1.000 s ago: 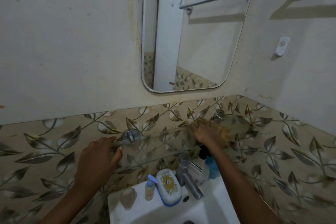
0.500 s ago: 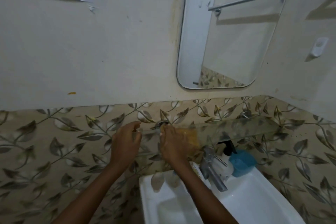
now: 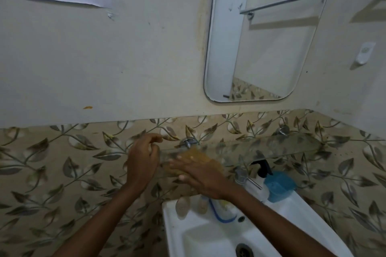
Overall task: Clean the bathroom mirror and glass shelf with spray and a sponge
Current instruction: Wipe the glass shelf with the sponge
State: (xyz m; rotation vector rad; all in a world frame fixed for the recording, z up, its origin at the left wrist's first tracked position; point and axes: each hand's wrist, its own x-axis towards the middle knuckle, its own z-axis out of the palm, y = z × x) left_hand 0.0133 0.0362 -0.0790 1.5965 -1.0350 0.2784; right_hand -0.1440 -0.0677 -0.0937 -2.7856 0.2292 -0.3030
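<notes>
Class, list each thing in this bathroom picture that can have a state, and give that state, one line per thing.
Glass shelf: mounted on the wall, cloudy, being wiped at its left end.
Sponge: pressed flat on the shelf under the right hand.
Left hand: holding the shelf's left end.
Tap: no water visible.
Pump bottle: upright on the sink.
Mirror: hanging, stained around its edge.

No legible text anywhere, wall hook emblem perhaps printed (too blurred)
</notes>
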